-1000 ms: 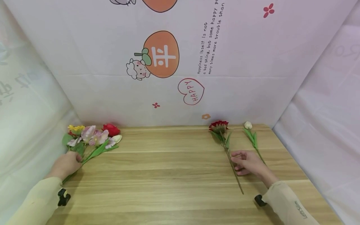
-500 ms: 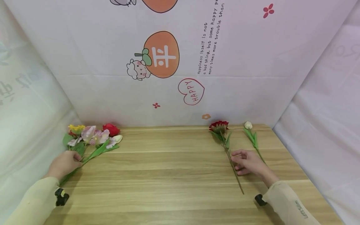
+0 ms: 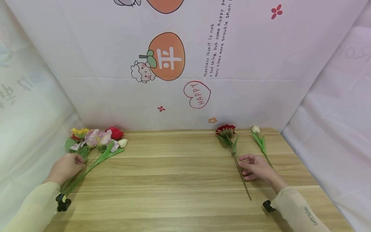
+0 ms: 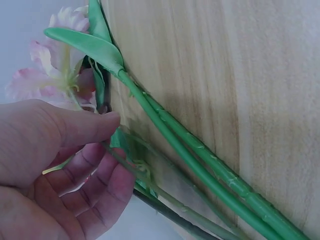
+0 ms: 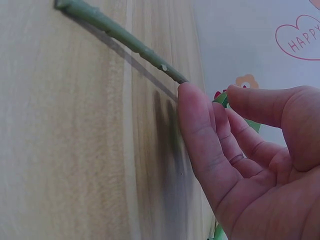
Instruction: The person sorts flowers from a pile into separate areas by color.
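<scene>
A person's left hand point(image 3: 65, 167) pinches the thin stem of a pink-and-white artificial blossom point(image 3: 98, 138) between thumb and forefinger, the other fingers loosely bent, at the left side of a wooden table point(image 3: 162, 193). The blossom lies just beyond the fingertips, its thin petals ruffled, pale at the center and flushed pink at the edges. A yellow flower point(image 3: 80, 132) and a tightly layered red rose point(image 3: 115, 133) crowd against it. Just right of the hand lies a white tulip point(image 3: 122, 143) with a smooth, egg-shaped head; thick, glossy green stems and broad, pointed leaves run past the fingers, apart from them.

Across the table, the right hand point(image 3: 256, 167) is held half-spread, thumb apart from fingers and gripping nothing, beside the knobbly stem of a dark red flower point(image 3: 225, 130); whether a fingertip touches the stem cannot be told. The flower's dense, frilled head lies beyond the hand, near a printed white cloth backdrop point(image 3: 246, 96). A second white tulip point(image 3: 256, 129), slim and leafy, lies to its right. Pale wood grain stripes the tabletop.
</scene>
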Motion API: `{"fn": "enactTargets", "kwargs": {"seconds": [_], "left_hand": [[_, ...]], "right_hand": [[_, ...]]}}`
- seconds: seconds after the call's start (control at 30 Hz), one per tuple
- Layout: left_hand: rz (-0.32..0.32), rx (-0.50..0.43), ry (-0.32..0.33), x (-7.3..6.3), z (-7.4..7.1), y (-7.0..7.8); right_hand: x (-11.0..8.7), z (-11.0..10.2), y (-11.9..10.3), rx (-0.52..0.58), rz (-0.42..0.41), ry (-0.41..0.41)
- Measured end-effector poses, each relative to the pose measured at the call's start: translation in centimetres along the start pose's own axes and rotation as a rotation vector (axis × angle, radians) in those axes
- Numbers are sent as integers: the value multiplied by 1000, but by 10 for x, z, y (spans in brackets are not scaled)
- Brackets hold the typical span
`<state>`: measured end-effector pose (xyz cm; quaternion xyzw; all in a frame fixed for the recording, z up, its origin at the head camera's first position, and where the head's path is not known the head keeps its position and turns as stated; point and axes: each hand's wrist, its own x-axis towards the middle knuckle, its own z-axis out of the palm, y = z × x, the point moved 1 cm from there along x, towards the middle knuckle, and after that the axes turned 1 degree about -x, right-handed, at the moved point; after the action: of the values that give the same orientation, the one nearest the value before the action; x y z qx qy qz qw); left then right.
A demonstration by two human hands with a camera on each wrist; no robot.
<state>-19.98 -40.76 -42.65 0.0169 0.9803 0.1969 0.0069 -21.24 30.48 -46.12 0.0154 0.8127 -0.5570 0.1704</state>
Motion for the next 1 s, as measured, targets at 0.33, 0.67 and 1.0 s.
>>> {"fn": "enactTargets", "kwargs": {"seconds": [0.33, 0.67, 1.0], "left_hand": [[6, -3, 60, 1, -4, 5], [22, -8, 90, 1, -6, 7], [42, -34, 111, 1, -10, 22]], "right_hand": [[0, -1, 0, -7, -3, -1], [0, -2, 0, -9, -9, -7], [0, -2, 0, -15, -13, -10]]}}
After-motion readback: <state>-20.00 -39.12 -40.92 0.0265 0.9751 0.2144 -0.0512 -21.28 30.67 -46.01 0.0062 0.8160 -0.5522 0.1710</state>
